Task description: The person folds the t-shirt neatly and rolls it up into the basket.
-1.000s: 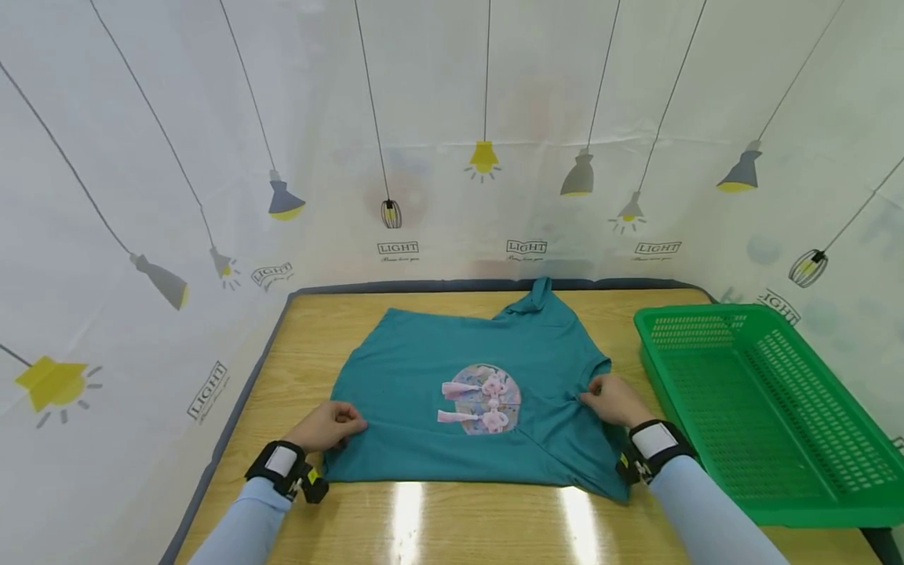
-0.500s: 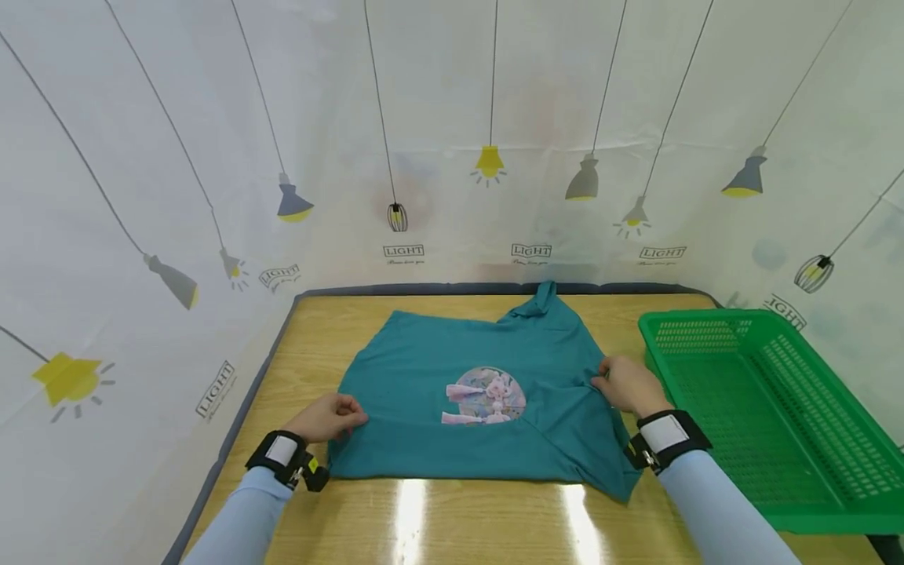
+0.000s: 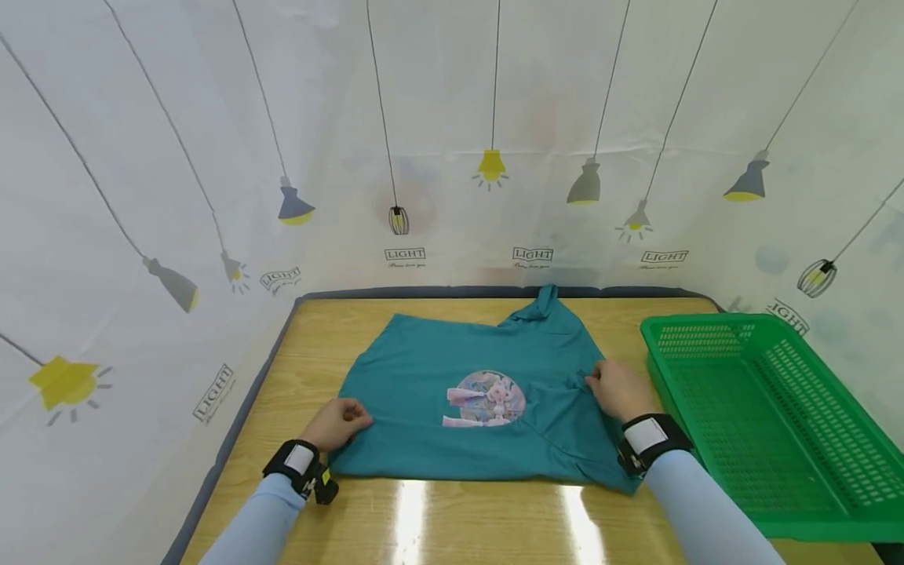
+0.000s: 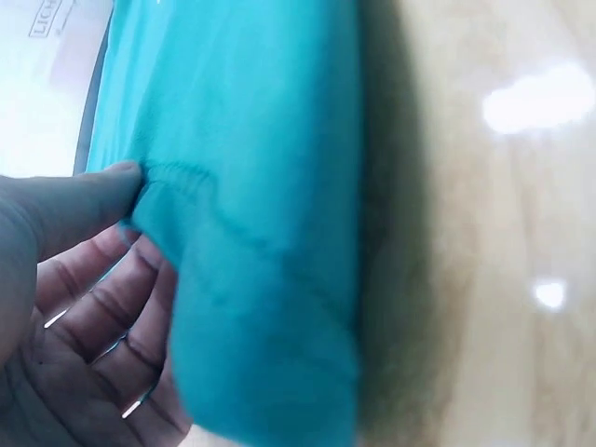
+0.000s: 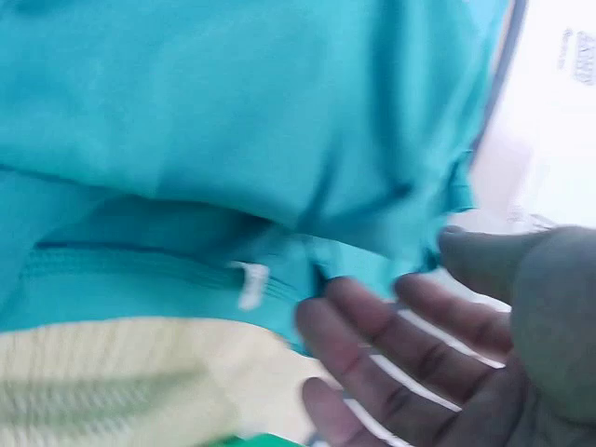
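Observation:
A teal shirt (image 3: 431,353) lies spread on the wooden table, with a round floral patch (image 3: 490,384) and pink tassels on its front. My left hand (image 3: 337,422) pinches the shirt's near left edge between thumb and fingers; the left wrist view shows a stitched seam at the pinch. At the right side, my right hand (image 3: 620,390) pinches a bit of the cloth, which is creased around the fingertips. Beneath that edge, the right wrist view shows an open fold with a small white label (image 5: 251,285) at a stitched hem. A bunched part sticks up at the far right.
A green plastic basket (image 3: 759,514) stands right of the shirt, close to my right forearm. Behind the table (image 3: 480,522) hangs a pale cloth backdrop (image 3: 452,102) printed with lamps, which also runs along both sides.
My right hand has shifted slightly right with the pinched cloth, then back a little left. My left hand has edged slightly right. The view has tilted a little.

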`<action>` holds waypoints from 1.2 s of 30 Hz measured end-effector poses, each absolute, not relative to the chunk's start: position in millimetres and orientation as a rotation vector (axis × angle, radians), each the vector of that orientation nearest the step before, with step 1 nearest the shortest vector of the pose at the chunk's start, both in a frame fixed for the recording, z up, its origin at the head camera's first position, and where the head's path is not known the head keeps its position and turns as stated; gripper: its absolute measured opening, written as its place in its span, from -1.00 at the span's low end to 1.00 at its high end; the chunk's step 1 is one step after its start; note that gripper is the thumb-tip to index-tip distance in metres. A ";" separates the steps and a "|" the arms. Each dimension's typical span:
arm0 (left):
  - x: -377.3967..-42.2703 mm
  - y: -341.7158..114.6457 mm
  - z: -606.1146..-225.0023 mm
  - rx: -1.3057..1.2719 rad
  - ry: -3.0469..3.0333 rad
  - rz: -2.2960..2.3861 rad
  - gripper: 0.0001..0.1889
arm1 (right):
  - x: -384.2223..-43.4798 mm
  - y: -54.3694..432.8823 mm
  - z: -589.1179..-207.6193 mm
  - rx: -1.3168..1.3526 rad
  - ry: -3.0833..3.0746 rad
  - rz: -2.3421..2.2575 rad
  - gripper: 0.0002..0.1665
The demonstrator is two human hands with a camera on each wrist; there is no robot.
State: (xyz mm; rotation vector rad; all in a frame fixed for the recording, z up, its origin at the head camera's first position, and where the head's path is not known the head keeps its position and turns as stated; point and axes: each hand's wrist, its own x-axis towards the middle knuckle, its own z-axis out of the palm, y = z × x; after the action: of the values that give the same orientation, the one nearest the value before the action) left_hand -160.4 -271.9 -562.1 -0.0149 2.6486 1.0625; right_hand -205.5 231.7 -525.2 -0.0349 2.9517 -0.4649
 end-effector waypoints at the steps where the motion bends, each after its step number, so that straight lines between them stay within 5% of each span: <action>1: -159.0 -272.4 -561.4 -0.015 2.653 1.074 -0.84 | -201.0 231.3 -522.1 -0.051 2.962 -0.445 -0.65; 9: -153.3 -281.1 -562.3 -0.022 2.727 1.042 -0.83 | -164.1 220.5 -527.4 -0.104 2.941 -0.287 -0.69; 26: -156.6 -269.7 -558.5 -0.050 2.815 1.037 -0.83 | -155.2 231.6 -543.0 -0.065 3.041 -0.322 -0.86; 36: -136.2 -248.7 -554.5 0.151 3.129 0.667 -0.83 | -128.5 216.1 -546.4 -0.184 3.224 -0.314 -0.70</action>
State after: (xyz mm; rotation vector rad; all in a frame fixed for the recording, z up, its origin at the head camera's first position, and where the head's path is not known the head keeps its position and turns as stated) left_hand -136.2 -248.7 -554.5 0.1511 3.1289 0.6674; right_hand -128.5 216.1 -546.4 -0.1840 3.2238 -0.3138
